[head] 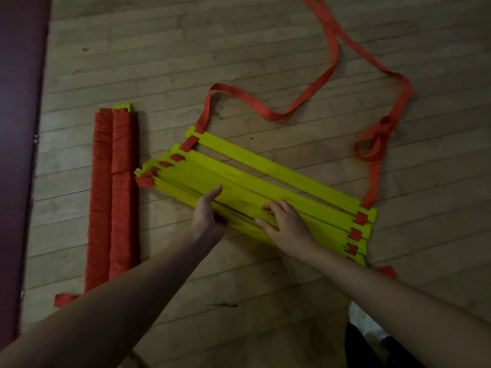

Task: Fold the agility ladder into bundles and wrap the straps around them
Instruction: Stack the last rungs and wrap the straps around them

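two wrapped bundles (125, 181) lie on the plank floor (239, 49) left of the rungs (239, 176), with a dark maroon strip (18, 155) beyond them. the yellow rungs are fanned in a slanted stack — left hand (207, 213) at their near edge, fingers straight; right hand (285, 224) spread flat on top. loose straps (310, 89) trail off behind the rungs.

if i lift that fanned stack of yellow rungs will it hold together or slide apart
The yellow rungs look flat, stiff and smooth, already fanned out, so they would probably slip past each other. The loose orange straps lie in limp curls and would likely dangle.
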The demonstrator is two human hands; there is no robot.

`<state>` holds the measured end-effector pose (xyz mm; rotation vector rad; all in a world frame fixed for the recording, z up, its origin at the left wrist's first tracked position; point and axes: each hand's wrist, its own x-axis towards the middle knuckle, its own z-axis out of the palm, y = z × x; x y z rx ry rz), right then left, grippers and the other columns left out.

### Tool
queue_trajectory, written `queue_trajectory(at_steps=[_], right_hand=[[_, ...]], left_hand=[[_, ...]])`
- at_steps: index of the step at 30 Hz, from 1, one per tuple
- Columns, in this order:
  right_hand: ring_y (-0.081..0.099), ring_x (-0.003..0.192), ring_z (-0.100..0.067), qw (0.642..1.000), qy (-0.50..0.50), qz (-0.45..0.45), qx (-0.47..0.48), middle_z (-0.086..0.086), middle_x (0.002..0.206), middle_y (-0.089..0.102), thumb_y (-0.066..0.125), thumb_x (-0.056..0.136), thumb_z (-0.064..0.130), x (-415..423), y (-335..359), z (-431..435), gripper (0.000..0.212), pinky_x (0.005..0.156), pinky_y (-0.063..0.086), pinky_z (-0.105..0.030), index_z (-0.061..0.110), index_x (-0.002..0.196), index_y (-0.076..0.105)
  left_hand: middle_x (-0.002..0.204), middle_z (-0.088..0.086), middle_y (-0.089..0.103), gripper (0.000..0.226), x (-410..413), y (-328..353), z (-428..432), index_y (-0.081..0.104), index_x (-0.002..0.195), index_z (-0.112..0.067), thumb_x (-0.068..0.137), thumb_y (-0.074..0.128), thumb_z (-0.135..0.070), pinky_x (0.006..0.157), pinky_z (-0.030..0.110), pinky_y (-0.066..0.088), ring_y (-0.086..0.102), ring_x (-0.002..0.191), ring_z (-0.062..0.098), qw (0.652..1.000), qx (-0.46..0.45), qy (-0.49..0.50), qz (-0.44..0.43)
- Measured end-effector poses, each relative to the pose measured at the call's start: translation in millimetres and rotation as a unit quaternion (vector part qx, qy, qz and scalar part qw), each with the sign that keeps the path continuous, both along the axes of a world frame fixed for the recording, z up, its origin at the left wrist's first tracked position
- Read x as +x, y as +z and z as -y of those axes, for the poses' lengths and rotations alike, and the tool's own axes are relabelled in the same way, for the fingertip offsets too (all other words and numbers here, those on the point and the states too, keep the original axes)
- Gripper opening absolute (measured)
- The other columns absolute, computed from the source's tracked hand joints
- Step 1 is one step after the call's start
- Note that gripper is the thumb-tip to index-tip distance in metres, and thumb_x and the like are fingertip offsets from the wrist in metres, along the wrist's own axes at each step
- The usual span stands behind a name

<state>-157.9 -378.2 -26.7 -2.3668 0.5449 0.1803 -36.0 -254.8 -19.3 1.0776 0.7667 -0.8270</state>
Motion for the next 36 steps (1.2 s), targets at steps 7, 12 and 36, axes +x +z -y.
queue_trajectory(at_steps=[7, 12, 36], right_hand=[[0.057, 0.099, -0.026, 0.997, 0.021, -0.029, 0.069, -0.012, 0.103, 0.062, 0.054, 0.097, 0.031, 4, 3, 0, 0.029, 0.083, 0.042, -0.036, 0.005, 0.101, 0.068], [0.053, 0.11, -0.029, 0.999, 0.001, -0.015, 0.042, -0.013, 0.11, 0.061, 0.056, 0.096, 0.024, 4, -2, 3, 0.024, 0.09, 0.038, -0.033, 0.005, 0.107, 0.066], [0.053, 0.106, -0.028, 0.997, -0.057, -0.005, 0.042, -0.013, 0.109, 0.06, 0.057, 0.095, 0.021, 9, -3, 8, 0.021, 0.089, 0.038, -0.032, 0.003, 0.104, 0.064]], left_hand=[[0.125, 0.011, 0.06, 0.042, 4, -13, 0, 0.049, 0.133, -0.005, 0.092, 0.056, -0.009, 0.079, 0.038, 0.049, 0.06, 0.1, 0.028, 0.998, 0.059, 0.002, -0.013], [0.105, 0.013, 0.058, 0.028, 6, -8, 4, 0.05, 0.117, -0.006, 0.091, 0.045, 0.004, 0.081, 0.038, 0.047, 0.055, 0.08, 0.024, 0.998, 0.058, -0.007, -0.006], [0.101, 0.009, 0.064, 0.029, 4, -18, 0, 0.057, 0.117, -0.007, 0.09, 0.059, -0.012, 0.066, 0.036, 0.051, 0.061, 0.083, 0.023, 0.998, 0.054, 0.016, -0.014]])
